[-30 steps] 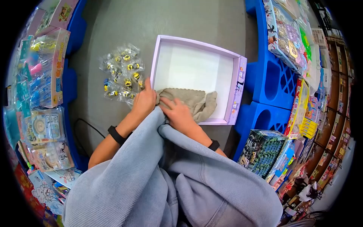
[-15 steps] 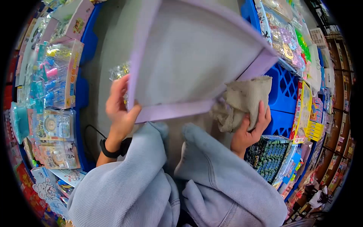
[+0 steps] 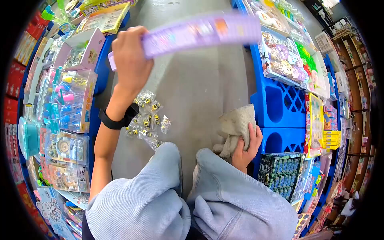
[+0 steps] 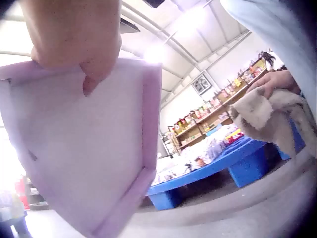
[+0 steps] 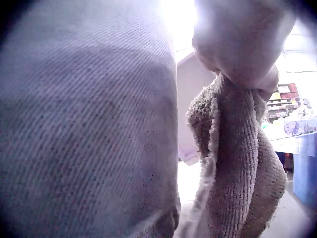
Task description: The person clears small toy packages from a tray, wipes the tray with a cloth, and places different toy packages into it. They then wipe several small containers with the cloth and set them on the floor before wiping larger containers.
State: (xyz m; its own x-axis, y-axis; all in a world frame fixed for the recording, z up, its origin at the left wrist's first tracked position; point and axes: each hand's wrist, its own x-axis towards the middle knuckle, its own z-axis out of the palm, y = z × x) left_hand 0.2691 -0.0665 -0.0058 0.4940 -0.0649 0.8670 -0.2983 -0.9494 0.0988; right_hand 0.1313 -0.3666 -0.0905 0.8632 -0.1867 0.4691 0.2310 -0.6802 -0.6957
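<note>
In the head view my left hand (image 3: 134, 60) grips the edge of a shallow lilac box (image 3: 200, 36), raised and turned on edge so a printed side shows. The left wrist view shows the box's white inside (image 4: 74, 134) with the thumb over its rim. My right hand (image 3: 247, 150) holds a crumpled beige cloth (image 3: 238, 124) beside the right knee. In the right wrist view the ribbed cloth (image 5: 235, 158) hangs down from the fingers. Small yellow-and-black toys in clear bags (image 3: 146, 120) lie in a heap on the floor, below the left hand in the head view.
Blue pallets (image 3: 276, 108) stacked with boxed toys line the right side. More packaged toys (image 3: 66, 104) stand along the left on blue pallets. Grey floor (image 3: 192, 88) runs between the two rows. Farther right are shelves (image 3: 356, 120).
The box has left the floor, moving up and forward in my left hand and tipping on edge. My right hand took the cloth out of it and moved right. One bagged toy now lies apart.
</note>
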